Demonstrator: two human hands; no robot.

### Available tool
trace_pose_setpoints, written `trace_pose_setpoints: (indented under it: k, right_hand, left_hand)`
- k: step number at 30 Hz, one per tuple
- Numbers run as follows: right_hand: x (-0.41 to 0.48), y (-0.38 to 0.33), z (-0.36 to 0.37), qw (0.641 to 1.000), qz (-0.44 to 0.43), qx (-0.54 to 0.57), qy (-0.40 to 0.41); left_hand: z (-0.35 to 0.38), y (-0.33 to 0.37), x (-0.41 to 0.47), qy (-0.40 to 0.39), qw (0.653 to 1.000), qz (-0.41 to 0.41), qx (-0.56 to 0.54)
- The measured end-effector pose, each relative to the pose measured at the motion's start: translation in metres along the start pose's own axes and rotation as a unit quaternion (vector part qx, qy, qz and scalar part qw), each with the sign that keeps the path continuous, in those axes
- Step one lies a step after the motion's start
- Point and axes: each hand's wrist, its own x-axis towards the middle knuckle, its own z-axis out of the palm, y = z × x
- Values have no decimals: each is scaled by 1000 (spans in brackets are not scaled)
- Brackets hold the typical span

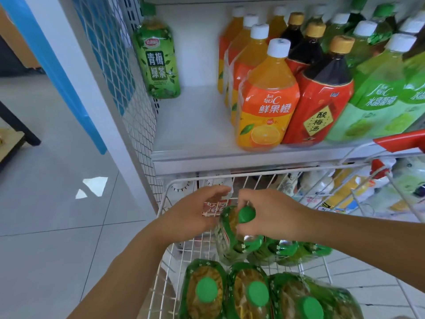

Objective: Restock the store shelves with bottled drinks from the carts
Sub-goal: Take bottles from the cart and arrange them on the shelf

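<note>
Both hands low, clasping green-capped bottle.

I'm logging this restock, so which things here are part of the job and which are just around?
Part of the job:
- green-capped bottle gripped by the right hand and left hand
- white wire cart with more green tea bottles
- shelf holding one green tea bottle

Just around:
- orange juice bottles
- blue panel
- dark table leg
</note>
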Motion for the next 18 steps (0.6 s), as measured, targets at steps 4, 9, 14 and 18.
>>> trace_pose_setpoints:
  k: [4, 9, 14, 18]
  right_hand:
    - [-7, -26, -43, 994, -55, 91, 9]
    - [-19, -54, -92, 973, -124, 192, 39]
    - [-34, -41, -94, 976, -80, 192, 62]
    - [-28, -53, -49, 961, -87, 224, 136]
  left_hand:
    - [-8, 13, -5, -127, 987, 10, -101]
    - [-19, 35, -14, -39, 977, 76, -197]
    - [-42, 52, -31, 131, 962, 128, -204]
    - [-65, 75, -40, 183, 943, 175, -215]
